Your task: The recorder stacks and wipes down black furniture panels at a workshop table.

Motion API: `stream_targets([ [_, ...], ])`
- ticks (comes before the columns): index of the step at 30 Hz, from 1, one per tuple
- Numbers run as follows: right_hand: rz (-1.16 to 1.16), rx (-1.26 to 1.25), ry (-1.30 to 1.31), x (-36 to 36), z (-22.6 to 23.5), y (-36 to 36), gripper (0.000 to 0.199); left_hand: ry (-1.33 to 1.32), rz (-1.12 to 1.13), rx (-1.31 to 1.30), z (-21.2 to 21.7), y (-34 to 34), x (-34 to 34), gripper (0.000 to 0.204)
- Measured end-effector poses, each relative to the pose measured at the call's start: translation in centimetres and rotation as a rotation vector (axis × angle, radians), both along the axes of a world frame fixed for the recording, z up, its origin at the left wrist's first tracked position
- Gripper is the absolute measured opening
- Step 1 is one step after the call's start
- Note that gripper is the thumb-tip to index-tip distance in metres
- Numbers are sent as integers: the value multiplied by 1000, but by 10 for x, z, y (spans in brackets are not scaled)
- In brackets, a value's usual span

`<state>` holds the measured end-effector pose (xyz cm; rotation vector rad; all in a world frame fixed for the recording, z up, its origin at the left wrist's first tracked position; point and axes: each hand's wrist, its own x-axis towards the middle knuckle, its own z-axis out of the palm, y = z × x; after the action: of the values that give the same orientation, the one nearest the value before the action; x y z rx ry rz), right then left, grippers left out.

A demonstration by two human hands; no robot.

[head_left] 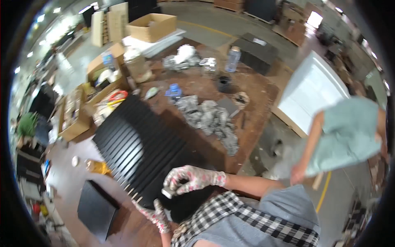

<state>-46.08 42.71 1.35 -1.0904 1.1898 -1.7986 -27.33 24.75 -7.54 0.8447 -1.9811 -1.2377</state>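
Observation:
A black ribbed panel [135,144] lies tilted across the table in front of me, its parallel slats shining where light falls on them. My right hand [190,179], in a white floral glove, is curled over the panel's near part. Its fingers pinch a small pale block [166,192], whose exact kind I cannot make out. At the panel's near left edge rests my left hand [155,216], gloved alike, with the thumb apart from the stretched fingers. Several pale stick-like ends [133,194] show at that edge, close to the left fingertips.
Grey crumpled rags [205,117], a blue-capped bottle [175,91] and a black cup [224,83] stand beyond the panel. A black board [96,210] and a yellow bottle [97,166] are at left, below cardboard boxes [74,113]. On the right, a person in green [347,131] bends near a white panel [310,88].

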Motion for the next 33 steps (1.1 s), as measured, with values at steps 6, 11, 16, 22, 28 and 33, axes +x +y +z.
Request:
stream_targets([
  [6, 158, 84, 11, 14, 3, -8, 17, -49, -21, -106, 17, 9, -7, 95],
  [11, 240, 183, -502, 6, -26, -8, 19, -24, 9, -51, 14, 13, -5, 93],
  [16, 367, 53, -537, -5, -40, -14, 28, 27, 19, -165, 24, 12, -7, 87],
  [22, 436, 188, -441, -15, -51, -7, 42, 29, -42, -132, 12, 11, -22, 93],
  [28, 508, 247, -495, -8, -51, -12, 46, 10, -15, -81, 20, 13, -14, 94],
  [33, 517, 248, -511, -8, -48, -14, 44, 25, -10, -83, 18, 13, -13, 92],
])
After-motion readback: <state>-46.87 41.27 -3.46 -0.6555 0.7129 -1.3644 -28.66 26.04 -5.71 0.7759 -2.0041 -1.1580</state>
